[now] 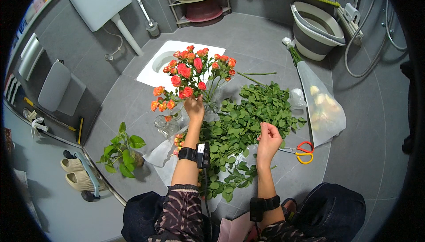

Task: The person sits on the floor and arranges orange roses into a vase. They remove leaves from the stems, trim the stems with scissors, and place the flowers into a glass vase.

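Observation:
Orange and coral roses (186,72) stand above glass vases, beyond my left hand (195,107). That hand is raised to the lower edge of the blooms; its fingertips are partly hidden, so its grip cannot be told. Over a heap of green leafy stems (232,126) is my right hand (269,137), fingers curled and thumb raised, with nothing plainly visible in it. Scissors with red and yellow handles (300,152) lie right of it. A clear glass vase (166,126) stands left of my left hand. More orange roses (179,142) lie beside my left forearm on white wrapping.
A squat toilet pan (146,72) lies behind the roses. White flowers in a translucent wrap (320,109) lie at the right, below a collapsible bucket (315,29). A potted green plant (124,152) stands at the left. Cut stems (257,73) lie on the floor.

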A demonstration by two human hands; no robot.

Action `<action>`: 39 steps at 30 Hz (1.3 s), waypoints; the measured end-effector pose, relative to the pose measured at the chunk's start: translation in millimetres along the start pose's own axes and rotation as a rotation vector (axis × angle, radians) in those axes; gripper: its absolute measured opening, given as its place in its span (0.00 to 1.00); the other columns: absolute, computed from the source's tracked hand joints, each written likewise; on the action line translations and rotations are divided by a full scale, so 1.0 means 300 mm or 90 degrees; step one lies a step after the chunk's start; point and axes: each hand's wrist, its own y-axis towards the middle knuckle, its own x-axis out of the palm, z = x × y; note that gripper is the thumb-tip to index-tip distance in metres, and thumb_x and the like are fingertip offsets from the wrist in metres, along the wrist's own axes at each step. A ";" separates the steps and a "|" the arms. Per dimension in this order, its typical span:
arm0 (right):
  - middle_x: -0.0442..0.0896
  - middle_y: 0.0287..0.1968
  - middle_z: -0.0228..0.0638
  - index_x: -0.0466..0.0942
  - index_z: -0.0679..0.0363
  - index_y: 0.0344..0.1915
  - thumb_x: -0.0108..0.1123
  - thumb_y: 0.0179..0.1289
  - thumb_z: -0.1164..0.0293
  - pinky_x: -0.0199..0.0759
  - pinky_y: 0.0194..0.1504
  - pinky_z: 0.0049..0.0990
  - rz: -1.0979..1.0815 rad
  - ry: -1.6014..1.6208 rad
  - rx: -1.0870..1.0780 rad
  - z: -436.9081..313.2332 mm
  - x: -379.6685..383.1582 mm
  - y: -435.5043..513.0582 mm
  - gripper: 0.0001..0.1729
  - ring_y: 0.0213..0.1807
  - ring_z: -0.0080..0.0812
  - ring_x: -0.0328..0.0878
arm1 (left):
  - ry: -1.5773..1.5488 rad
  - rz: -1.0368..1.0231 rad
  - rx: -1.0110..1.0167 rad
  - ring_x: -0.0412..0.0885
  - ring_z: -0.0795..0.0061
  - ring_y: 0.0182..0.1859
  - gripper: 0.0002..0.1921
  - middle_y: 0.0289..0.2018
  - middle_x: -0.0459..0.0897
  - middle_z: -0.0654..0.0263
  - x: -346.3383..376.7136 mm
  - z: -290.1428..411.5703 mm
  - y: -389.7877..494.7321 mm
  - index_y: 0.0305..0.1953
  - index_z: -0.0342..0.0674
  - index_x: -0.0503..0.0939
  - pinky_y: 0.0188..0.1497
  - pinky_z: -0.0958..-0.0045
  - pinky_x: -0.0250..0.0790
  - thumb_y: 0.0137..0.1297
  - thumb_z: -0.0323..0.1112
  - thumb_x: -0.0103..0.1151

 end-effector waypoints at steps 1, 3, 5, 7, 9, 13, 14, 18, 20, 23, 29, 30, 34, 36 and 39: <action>0.71 0.19 0.22 0.76 0.66 0.31 0.58 0.61 0.71 0.55 0.19 0.13 0.002 -0.005 -0.001 -0.001 0.001 -0.001 0.08 0.18 0.11 0.60 | 0.107 -0.011 0.011 0.76 0.57 0.28 0.08 0.23 0.77 0.57 -0.010 0.009 -0.005 0.31 0.32 0.74 0.32 0.66 0.68 0.50 0.26 0.62; 0.70 0.19 0.22 0.76 0.66 0.30 0.58 0.61 0.71 0.55 0.19 0.13 -0.004 0.010 -0.001 -0.002 0.002 -0.003 0.09 0.18 0.11 0.60 | 0.227 -0.036 0.013 0.76 0.56 0.28 0.09 0.23 0.78 0.57 -0.032 0.037 -0.007 0.32 0.32 0.73 0.32 0.65 0.68 0.51 0.27 0.62; 0.70 0.19 0.22 0.76 0.66 0.31 0.58 0.61 0.71 0.55 0.19 0.13 -0.004 0.007 -0.007 -0.003 0.003 -0.003 0.09 0.18 0.11 0.60 | 0.253 -0.065 -0.006 0.76 0.54 0.29 0.10 0.23 0.78 0.56 -0.048 0.066 -0.005 0.32 0.32 0.73 0.33 0.63 0.68 0.51 0.29 0.62; 0.70 0.19 0.22 0.76 0.66 0.30 0.58 0.61 0.71 0.55 0.19 0.13 -0.004 0.006 -0.006 -0.003 0.003 -0.004 0.09 0.18 0.11 0.60 | 0.221 -0.032 -0.007 0.76 0.51 0.29 0.09 0.24 0.79 0.55 -0.054 0.087 -0.008 0.30 0.32 0.74 0.33 0.62 0.68 0.51 0.31 0.61; 0.70 0.19 0.22 0.76 0.66 0.30 0.58 0.61 0.71 0.55 0.19 0.13 -0.004 0.005 -0.003 -0.001 0.003 -0.004 0.08 0.18 0.11 0.60 | 0.209 -0.029 -0.008 0.76 0.50 0.29 0.09 0.24 0.79 0.54 -0.055 0.095 -0.011 0.28 0.33 0.74 0.33 0.61 0.67 0.51 0.31 0.61; 0.69 0.19 0.21 0.76 0.66 0.30 0.58 0.61 0.70 0.55 0.18 0.13 -0.005 -0.011 0.012 0.014 -0.003 -0.003 0.09 0.18 0.11 0.60 | 0.224 -0.085 -0.018 0.75 0.55 0.27 0.07 0.24 0.78 0.54 -0.056 0.105 -0.021 0.25 0.34 0.73 0.32 0.62 0.67 0.50 0.30 0.61; 0.69 0.19 0.21 0.76 0.65 0.30 0.58 0.60 0.70 0.55 0.18 0.13 -0.005 -0.021 0.022 0.020 -0.007 -0.002 0.09 0.18 0.11 0.60 | 0.228 -0.098 -0.020 0.75 0.56 0.27 0.07 0.24 0.78 0.54 -0.057 0.111 -0.022 0.24 0.35 0.73 0.32 0.62 0.67 0.50 0.30 0.60; 0.68 0.18 0.20 0.77 0.65 0.29 0.58 0.60 0.69 0.55 0.18 0.13 0.000 -0.045 0.048 0.046 -0.020 0.007 0.09 0.18 0.11 0.60 | 0.066 0.003 -0.021 0.74 0.53 0.24 0.05 0.21 0.76 0.53 -0.057 0.151 -0.031 0.24 0.34 0.73 0.27 0.64 0.65 0.50 0.26 0.58; 0.68 0.18 0.20 0.77 0.64 0.29 0.59 0.60 0.68 0.55 0.18 0.12 -0.001 -0.060 0.047 0.057 -0.027 0.012 0.10 0.18 0.11 0.60 | 0.167 -0.011 0.026 0.74 0.51 0.24 0.04 0.20 0.76 0.53 -0.064 0.161 -0.029 0.25 0.34 0.73 0.26 0.64 0.65 0.50 0.26 0.57; 0.69 0.19 0.21 0.77 0.65 0.30 0.59 0.60 0.69 0.58 0.18 0.12 0.005 -0.077 0.063 0.074 -0.035 0.017 0.09 0.18 0.11 0.62 | 0.157 -0.013 0.022 0.74 0.50 0.24 0.05 0.20 0.76 0.53 -0.064 0.157 -0.029 0.24 0.34 0.73 0.26 0.63 0.64 0.50 0.27 0.59; 0.74 0.21 0.26 0.77 0.67 0.32 0.59 0.59 0.70 0.65 0.20 0.14 0.010 -0.098 0.088 0.121 -0.059 0.037 0.09 0.20 0.15 0.70 | 0.220 0.050 0.079 0.72 0.51 0.22 0.07 0.17 0.73 0.54 -0.049 0.127 -0.014 0.25 0.32 0.72 0.27 0.61 0.65 0.52 0.27 0.60; 0.75 0.22 0.27 0.77 0.68 0.32 0.59 0.59 0.70 0.66 0.21 0.14 0.007 -0.093 0.096 0.129 -0.065 0.040 0.09 0.20 0.15 0.71 | 0.291 0.058 0.151 0.72 0.52 0.22 0.07 0.17 0.73 0.54 -0.055 0.123 -0.010 0.25 0.32 0.72 0.27 0.62 0.65 0.53 0.28 0.59; 0.76 0.23 0.28 0.77 0.68 0.32 0.59 0.58 0.70 0.66 0.21 0.14 0.012 -0.144 0.103 0.158 -0.075 0.044 0.10 0.20 0.16 0.71 | 0.156 -0.036 0.070 0.73 0.52 0.23 0.07 0.17 0.74 0.55 -0.063 0.126 -0.026 0.24 0.33 0.71 0.28 0.60 0.65 0.55 0.29 0.54; 0.78 0.22 0.30 0.77 0.68 0.31 0.61 0.57 0.71 0.67 0.21 0.16 0.013 -0.142 0.099 0.166 -0.072 0.040 0.09 0.20 0.17 0.72 | 0.081 -0.020 0.078 0.73 0.52 0.23 0.07 0.18 0.74 0.55 -0.057 0.132 -0.037 0.23 0.34 0.71 0.27 0.59 0.65 0.55 0.30 0.53; 0.79 0.22 0.31 0.78 0.67 0.30 0.61 0.55 0.71 0.67 0.21 0.16 0.015 -0.143 0.095 0.169 -0.067 0.034 0.09 0.20 0.18 0.72 | 0.127 -0.034 0.116 0.74 0.52 0.24 0.06 0.18 0.75 0.55 -0.063 0.135 -0.038 0.22 0.36 0.72 0.27 0.61 0.65 0.54 0.30 0.52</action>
